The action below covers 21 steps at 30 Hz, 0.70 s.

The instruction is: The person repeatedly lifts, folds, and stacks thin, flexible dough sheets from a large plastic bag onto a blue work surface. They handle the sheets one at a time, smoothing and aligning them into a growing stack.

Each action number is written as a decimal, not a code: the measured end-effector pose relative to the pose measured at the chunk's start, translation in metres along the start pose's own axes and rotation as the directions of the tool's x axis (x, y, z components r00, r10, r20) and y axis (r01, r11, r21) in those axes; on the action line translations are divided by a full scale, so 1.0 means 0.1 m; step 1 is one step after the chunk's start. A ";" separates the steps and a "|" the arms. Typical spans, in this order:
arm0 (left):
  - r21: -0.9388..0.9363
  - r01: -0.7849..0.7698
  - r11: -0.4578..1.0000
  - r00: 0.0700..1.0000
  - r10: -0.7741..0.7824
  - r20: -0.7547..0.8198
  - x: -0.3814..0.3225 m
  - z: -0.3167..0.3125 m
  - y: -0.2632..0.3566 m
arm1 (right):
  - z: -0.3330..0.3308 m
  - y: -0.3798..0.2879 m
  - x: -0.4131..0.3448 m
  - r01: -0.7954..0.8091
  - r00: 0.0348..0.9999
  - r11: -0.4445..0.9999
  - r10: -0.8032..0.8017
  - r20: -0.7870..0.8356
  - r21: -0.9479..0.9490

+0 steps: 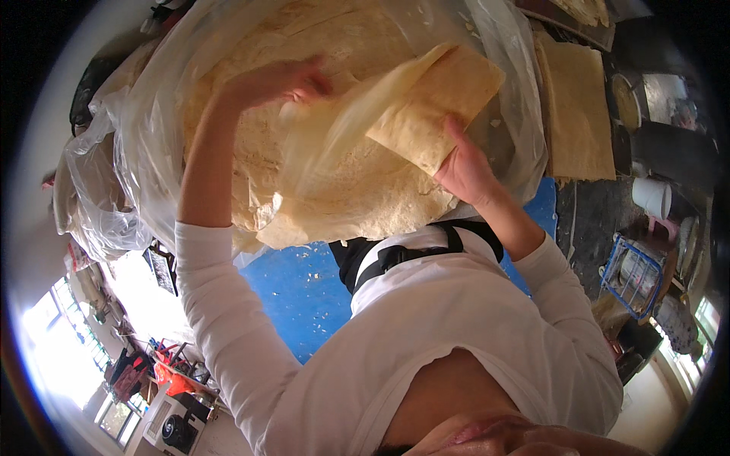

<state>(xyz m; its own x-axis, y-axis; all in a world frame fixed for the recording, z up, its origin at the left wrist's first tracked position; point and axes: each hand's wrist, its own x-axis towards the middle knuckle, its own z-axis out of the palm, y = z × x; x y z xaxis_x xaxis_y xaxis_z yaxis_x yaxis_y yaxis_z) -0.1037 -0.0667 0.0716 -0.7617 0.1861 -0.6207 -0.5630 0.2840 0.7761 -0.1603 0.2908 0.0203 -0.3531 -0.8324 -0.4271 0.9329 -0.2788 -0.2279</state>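
Observation:
My right hand [467, 165] grips the edge of a folded pale-yellow sheet [439, 97], thin and flexible, perhaps dried bean curd skin. A blurred flap of that sheet hangs to its left. My left hand [305, 82] is raised at the upper left of the pile, blurred, with its fingers partly bent; whether it touches a sheet I cannot tell. Beneath both hands lies a broad heap of similar yellowish sheets [353, 199], crumpled and broken at the near edge. Clear plastic film [154, 125] surrounds the heap.
On the right lies a stack of rectangular tan sheets [576, 108]. Beyond it are a white bucket [651, 197] and a blue wire basket [633, 276]. A blue surface [296, 285] with scattered crumbs shows below the heap. More bunched plastic [97, 194] is at the left.

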 end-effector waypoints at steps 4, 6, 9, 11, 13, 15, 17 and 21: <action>0.508 0.354 0.785 0.659 0.176 -0.731 -0.26 0.24 0.13 | 0.02 -0.04 0.06 0.001 0.990 0.998 0.008 -0.139 0.069; 0.712 0.513 0.479 0.391 0.608 -0.691 -0.16 0.73 0.06 | 0.02 -0.05 0.08 -0.029 0.997 0.999 0.032 -0.073 0.042; 0.920 0.259 0.295 0.457 0.801 -0.386 0.21 1.49 -0.16 | 0.04 -0.08 0.09 -0.271 0.891 0.913 0.117 0.439 0.305; 0.871 0.221 0.438 0.535 0.693 -0.484 0.31 1.70 -0.24 | 0.06 -0.10 0.08 -0.100 0.994 0.986 0.096 0.043 0.131; 0.660 0.030 0.751 0.323 0.617 -0.717 0.35 1.86 -0.17 | 0.12 -0.09 0.05 -0.008 0.991 1.000 0.007 -0.131 -0.005; 0.155 -0.510 0.846 0.062 0.216 -0.974 0.24 2.07 -0.01 | 0.20 -0.04 0.00 0.042 0.988 0.998 -0.048 -0.146 -0.043; -0.494 -0.790 0.363 0.485 -0.123 -0.866 0.07 2.27 0.15 | 0.30 0.04 -0.07 0.019 0.969 1.000 -0.021 -0.247 -0.008; -0.885 -0.412 -0.215 0.905 0.014 -0.425 0.11 2.48 0.28 | 0.43 0.11 -0.13 0.015 0.969 0.991 -0.048 -0.241 -0.135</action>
<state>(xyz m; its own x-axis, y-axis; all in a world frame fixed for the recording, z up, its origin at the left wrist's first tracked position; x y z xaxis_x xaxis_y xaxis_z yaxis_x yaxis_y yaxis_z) -0.0480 0.1760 0.0588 -0.8338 -0.2269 -0.5033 0.1510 -0.9706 0.1873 -0.1425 0.2779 0.0604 -0.4039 -0.6784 -0.6136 0.9093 -0.2243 -0.3505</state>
